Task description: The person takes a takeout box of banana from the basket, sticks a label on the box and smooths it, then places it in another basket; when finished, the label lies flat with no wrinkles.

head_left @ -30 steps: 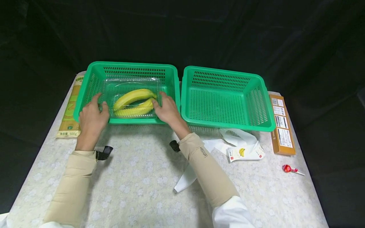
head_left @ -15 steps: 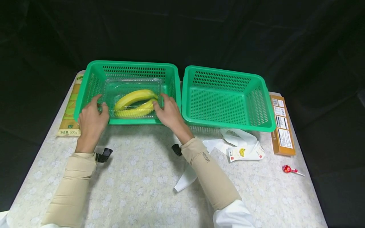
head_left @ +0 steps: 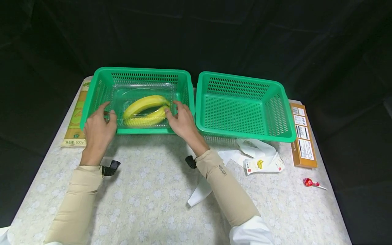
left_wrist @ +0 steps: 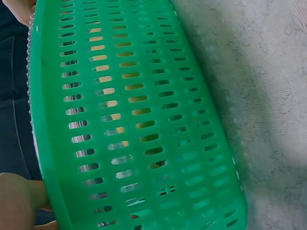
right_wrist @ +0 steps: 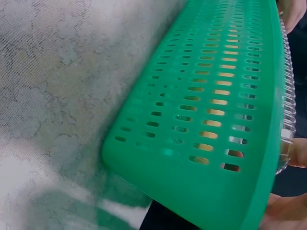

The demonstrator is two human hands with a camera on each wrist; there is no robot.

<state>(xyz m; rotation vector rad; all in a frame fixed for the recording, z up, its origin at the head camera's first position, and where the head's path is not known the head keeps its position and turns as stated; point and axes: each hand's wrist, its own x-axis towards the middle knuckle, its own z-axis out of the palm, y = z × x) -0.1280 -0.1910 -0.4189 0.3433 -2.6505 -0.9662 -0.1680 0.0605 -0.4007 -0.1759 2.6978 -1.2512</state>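
Note:
In the head view a clear plastic box (head_left: 144, 87) sits in the left green basket (head_left: 144, 131), its ridged front edge just above the near rim. Bananas (head_left: 147, 102) show yellow through the clear plastic. My left hand (head_left: 100, 127) holds the box's left end, thumb at the near corner and fingers reaching down the side. At the opposite end my right hand (head_left: 182, 122) grips the right side, thumb in front near the banana stems. Both wrist views mostly show the basket's slotted wall (left_wrist: 124, 120), hiding much of the fingers; the right fingertips (right_wrist: 300, 152) touch the box's edge.
A second green basket (head_left: 245, 134) stands to the right. Beyond it lie an orange-brown carton (head_left: 301, 136) and a red lollipop (head_left: 308, 182). A white strip with a banana picture (head_left: 264, 164) lies in front. A yellow-green 500g packet (head_left: 75, 132) is left of the baskets.
The clear box with the bananas has shifted slightly right, and my right hand with it. My left hand stays nearly where it was; the last half second shows almost no motion.

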